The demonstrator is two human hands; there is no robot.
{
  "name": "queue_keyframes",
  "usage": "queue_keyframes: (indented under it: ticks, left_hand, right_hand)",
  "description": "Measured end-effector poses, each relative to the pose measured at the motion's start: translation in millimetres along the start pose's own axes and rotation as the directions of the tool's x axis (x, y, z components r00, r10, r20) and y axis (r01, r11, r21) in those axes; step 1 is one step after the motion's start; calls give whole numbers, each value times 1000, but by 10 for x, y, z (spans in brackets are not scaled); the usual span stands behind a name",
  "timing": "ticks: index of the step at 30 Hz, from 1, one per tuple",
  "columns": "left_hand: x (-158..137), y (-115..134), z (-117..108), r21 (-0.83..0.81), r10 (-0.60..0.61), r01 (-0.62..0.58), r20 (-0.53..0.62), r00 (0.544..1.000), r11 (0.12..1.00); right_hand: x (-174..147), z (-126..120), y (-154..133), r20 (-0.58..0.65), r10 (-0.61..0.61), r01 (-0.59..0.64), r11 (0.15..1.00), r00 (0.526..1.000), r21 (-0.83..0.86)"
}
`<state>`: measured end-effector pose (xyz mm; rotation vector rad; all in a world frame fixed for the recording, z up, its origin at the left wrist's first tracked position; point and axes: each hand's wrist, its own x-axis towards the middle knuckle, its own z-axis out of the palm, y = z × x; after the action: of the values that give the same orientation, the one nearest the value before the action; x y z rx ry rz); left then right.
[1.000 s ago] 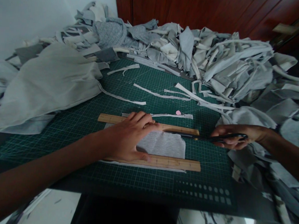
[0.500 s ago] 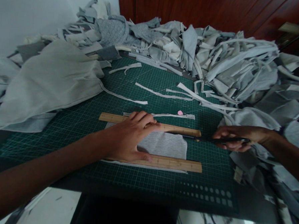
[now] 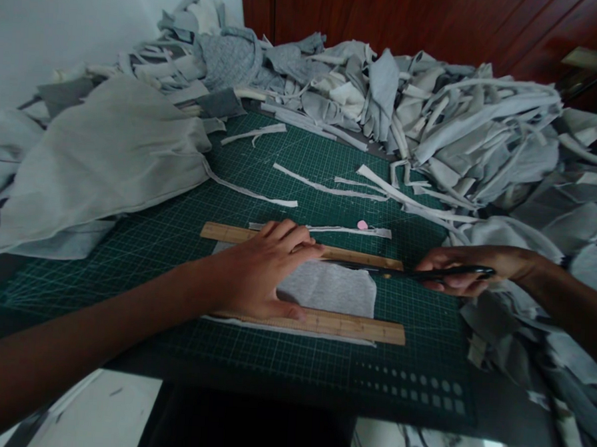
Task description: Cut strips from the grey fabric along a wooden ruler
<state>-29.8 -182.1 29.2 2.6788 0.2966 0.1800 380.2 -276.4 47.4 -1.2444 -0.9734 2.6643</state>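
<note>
My left hand (image 3: pixel 271 269) presses down on a light grey piece of fabric (image 3: pixel 330 288), thumb and fingers spread. Its fingers lie over the far wooden ruler (image 3: pixel 367 258), while the thumb touches the near wooden ruler (image 3: pixel 353 324). Black scissors (image 3: pixel 400 273) are held by my right hand (image 3: pixel 459 268), which is closed around the handles. Their blades point left along the near side of the far ruler, at the fabric's far edge, with the tip close to my left fingers. A thin cut strip shows below the near ruler.
Underneath lies a green cutting mat (image 3: pixel 281 363). Narrow fabric strips (image 3: pixel 330 185) and a small pink piece (image 3: pixel 362 225) are scattered beyond the rulers. A large pale cloth (image 3: pixel 107 140) covers the left side. Heaped grey scraps (image 3: pixel 483 133) line the back and right.
My right hand has moved slightly left with the scissors, bringing the blades farther along the ruler towards my left hand. The left hand stays pressed on the rulers and fabric.
</note>
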Motion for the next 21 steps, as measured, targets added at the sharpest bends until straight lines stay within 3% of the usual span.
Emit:
queue_keyframes:
  ticks: [8,21]
  left_hand:
    - [-4,35,-3,7,-63,63,21,998,998]
    - [-27,9,33,26,-47,47,15,999,999]
  right_hand:
    - [49,-10,27,-69,27,-31,998,997,-52]
    - [78,34,102,-87,27,-30,999,996,-38]
